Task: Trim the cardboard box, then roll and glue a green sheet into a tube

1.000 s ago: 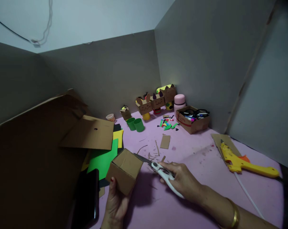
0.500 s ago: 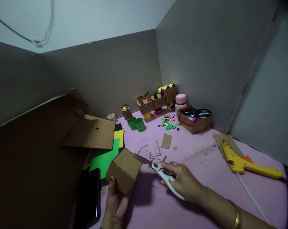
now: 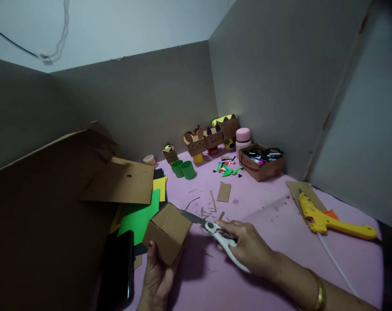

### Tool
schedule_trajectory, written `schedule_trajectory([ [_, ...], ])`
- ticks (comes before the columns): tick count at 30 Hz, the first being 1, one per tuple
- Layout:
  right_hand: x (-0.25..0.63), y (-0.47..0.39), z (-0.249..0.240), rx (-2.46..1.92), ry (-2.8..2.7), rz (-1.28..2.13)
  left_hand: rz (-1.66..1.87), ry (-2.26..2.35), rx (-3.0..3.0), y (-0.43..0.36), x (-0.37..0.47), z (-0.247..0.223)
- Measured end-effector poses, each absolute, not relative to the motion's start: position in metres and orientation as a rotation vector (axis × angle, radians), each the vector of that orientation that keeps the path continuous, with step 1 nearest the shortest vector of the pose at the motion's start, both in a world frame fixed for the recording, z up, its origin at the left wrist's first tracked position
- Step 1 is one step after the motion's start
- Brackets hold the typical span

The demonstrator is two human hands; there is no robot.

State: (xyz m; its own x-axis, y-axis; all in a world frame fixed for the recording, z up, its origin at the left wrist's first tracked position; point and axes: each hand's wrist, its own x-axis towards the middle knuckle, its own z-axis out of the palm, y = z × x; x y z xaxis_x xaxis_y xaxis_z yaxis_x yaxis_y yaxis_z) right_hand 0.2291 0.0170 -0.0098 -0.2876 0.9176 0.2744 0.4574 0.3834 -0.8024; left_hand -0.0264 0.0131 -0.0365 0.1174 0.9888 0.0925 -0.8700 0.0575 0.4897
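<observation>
A small brown cardboard box (image 3: pixel 168 233) is held tilted over the pink tabletop by my left hand (image 3: pixel 158 276), thumb on its near side and the other fingers hidden beneath. White-handled scissors (image 3: pixel 226 244) are gripped in my right hand (image 3: pixel 252 248), which wears a gold bangle at the wrist. Their dark blades point left and reach the upper right edge of the box. Thin cardboard scraps (image 3: pixel 213 201) and a small cardboard rectangle (image 3: pixel 224 192) lie on the table beyond the scissors.
Large cardboard (image 3: pixel 124 181) and a black phone (image 3: pixel 117 272) stand left, beside green foam sheet (image 3: pixel 140 220). Green cups (image 3: pixel 188 170), cardboard animal figures (image 3: pixel 196 147), a pink flask (image 3: pixel 243 140) and a pen box (image 3: pixel 262 166) are behind. A yellow glue gun (image 3: pixel 335 222) lies right.
The whole view has shifted slightly, so the background things appear a little further left. My hands, the box and the scissors hold almost the same pose.
</observation>
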Motion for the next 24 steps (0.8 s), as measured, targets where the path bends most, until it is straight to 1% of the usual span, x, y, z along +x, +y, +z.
schedule_trajectory([
  [9,0.2272,0.017,-0.01,-1.166,-1.88,0.781,1.464,0.39,0.488,0.0119,-0.0288,-0.0324],
  [17,0.2255,0.0166,-0.0128,-1.232,-1.891,0.841,1.411,0.458,0.401,0.0088,-0.0242,-0.0277],
  [24,0.227,0.0174,-0.0054,-1.234,-1.848,0.909,1.455,0.555,0.384,0.0085,-0.0207,-0.0287],
])
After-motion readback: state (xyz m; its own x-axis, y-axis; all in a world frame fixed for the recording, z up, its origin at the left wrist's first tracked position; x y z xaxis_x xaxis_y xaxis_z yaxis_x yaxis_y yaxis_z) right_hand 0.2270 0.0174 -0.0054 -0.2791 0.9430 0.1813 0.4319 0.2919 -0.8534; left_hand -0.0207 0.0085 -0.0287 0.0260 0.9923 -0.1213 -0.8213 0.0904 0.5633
